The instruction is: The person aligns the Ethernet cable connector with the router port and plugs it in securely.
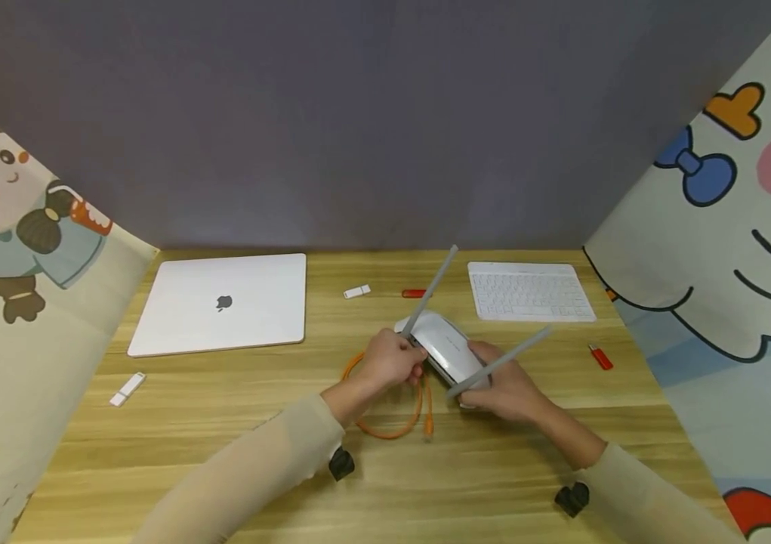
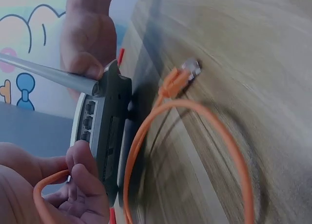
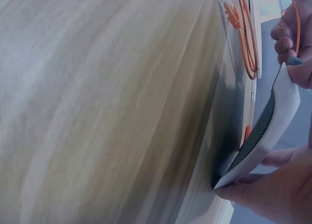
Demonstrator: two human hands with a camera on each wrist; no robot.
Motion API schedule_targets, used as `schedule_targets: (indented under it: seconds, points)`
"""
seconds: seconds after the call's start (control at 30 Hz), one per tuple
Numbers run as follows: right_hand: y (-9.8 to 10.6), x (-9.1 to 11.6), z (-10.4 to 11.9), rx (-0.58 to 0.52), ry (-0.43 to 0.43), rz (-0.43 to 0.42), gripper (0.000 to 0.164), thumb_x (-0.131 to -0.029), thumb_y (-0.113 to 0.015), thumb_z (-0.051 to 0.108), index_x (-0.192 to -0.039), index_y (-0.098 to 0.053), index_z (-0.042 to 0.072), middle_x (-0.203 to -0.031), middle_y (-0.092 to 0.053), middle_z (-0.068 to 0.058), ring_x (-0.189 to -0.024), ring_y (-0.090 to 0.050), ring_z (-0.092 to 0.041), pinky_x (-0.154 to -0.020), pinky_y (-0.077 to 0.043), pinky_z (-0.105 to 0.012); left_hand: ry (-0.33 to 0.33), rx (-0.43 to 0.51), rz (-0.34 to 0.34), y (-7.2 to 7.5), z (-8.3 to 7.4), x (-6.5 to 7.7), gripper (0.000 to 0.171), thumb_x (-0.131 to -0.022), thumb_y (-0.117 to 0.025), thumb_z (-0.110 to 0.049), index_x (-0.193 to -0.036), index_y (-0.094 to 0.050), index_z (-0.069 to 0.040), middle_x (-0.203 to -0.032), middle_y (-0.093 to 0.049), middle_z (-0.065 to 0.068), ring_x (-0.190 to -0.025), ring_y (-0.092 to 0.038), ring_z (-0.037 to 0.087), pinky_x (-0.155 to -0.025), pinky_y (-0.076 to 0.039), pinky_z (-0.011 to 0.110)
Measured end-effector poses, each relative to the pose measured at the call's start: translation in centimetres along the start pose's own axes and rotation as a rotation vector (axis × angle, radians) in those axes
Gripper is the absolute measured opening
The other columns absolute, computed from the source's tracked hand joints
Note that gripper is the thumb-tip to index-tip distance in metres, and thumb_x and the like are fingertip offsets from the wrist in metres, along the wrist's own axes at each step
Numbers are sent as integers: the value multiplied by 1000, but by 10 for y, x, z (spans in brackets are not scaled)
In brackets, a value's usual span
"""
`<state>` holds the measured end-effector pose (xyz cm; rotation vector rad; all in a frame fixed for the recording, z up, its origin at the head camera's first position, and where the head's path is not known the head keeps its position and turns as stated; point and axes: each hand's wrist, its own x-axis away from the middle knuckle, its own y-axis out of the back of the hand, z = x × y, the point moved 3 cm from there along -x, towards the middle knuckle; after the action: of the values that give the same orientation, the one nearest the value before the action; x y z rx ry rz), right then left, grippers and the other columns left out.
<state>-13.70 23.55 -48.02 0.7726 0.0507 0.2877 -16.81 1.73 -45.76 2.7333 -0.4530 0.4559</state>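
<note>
A white router [image 1: 449, 344] with two grey antennas [image 1: 430, 291] stands tilted near the table's middle. My right hand [image 1: 506, 387] grips its right end, fingers and thumb on opposite sides. At the port side, my left hand [image 1: 390, 360] pinches one end of an orange Ethernet cable [image 2: 43, 204]. In the left wrist view, several ports [image 2: 88, 121] show beside those fingertips; the fingers hide whether the plug is in a port. The cable's other plug [image 2: 174, 83] lies loose on the table. The right wrist view shows the router's vented underside [image 3: 258, 131] raised at an angle.
A closed white laptop [image 1: 222, 304] lies at the back left, a white keyboard [image 1: 531, 292] at the back right. White USB sticks [image 1: 128, 389] and red ones [image 1: 600, 357] are scattered around. Printed side walls and a grey back panel [image 1: 371, 128] border the wooden table [image 1: 222, 438].
</note>
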Motion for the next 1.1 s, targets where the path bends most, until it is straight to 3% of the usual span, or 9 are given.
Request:
schedule_targets:
  seconds: [0.13, 0.33, 0.4, 0.57, 0.63, 0.73, 0.93, 1.1]
  points:
    - [-1, 1, 0, 21, 23, -9, 92, -64, -83, 25, -144, -42, 6, -141, -48, -15, -110, -52, -28, -86, -45, -40, 34, 51, 3, -2, 2, 2, 26, -93, -64, -12, -82, -71, 11, -56, -60, 5, -54, -66, 26, -62, -58, 43]
    - [-5, 1, -1, 55, 48, 18, 97, -62, -84, 27, -145, -40, 5, -143, -46, -15, -117, -49, -30, -92, -44, -47, 21, 22, 12, -3, 4, 3, 28, -92, -64, -9, -77, -70, 13, -55, -60, 9, -50, -60, 18, -62, -58, 43]
    - [-5, 0, -1, 83, 48, 20, 98, -62, -83, 29, -146, -39, 5, -143, -46, -15, -120, -48, -31, -93, -44, -48, -48, -81, -3, -3, 4, 3, 31, -92, -64, -11, -69, -70, 9, -52, -59, 7, -47, -57, 16, -53, -55, 35]
    - [-6, -2, 0, 88, 35, 13, 96, -64, -81, 30, -147, -38, 6, -144, -45, -15, -114, -52, -29, -88, -47, -44, -258, -452, -75, 0, -2, 4, 47, -94, -61, -20, -49, -55, -11, -43, -42, -5, -38, -40, 8, -35, -31, 21]
    - [-5, -3, 0, 71, 21, 18, 95, -65, -81, 29, -147, -38, 5, -143, -45, -16, -111, -53, -28, -87, -47, -42, -305, -557, -80, 0, -4, 5, 45, -94, -62, -20, -51, -50, -14, -47, -42, -5, -40, -39, 8, -36, -31, 21]
    - [-3, -5, 0, 54, -8, 25, 95, -66, -80, 28, -147, -37, 5, -143, -45, -15, -109, -54, -27, -86, -48, -41, -349, -688, -90, -1, -8, 8, 34, -91, -64, -18, -59, -54, -13, -56, -49, -3, -46, -43, 9, -39, -35, 22]
    - [0, -2, -3, 70, 13, 3, 97, -63, -82, 29, -146, -39, 5, -144, -46, -14, -115, -53, -28, -91, -47, -46, -513, -993, -189, -5, -12, 15, 29, -93, -66, -28, -70, -64, -9, -57, -53, -2, -46, -46, 7, -36, -35, 21]
    - [1, -1, -2, 83, 19, -10, 96, -63, -82, 29, -146, -40, 6, -145, -45, -14, -118, -52, -29, -93, -46, -46, -633, -1123, -257, -9, -12, 17, 27, -94, -63, -21, -68, -63, -11, -57, -53, -2, -47, -46, 7, -35, -35, 22]
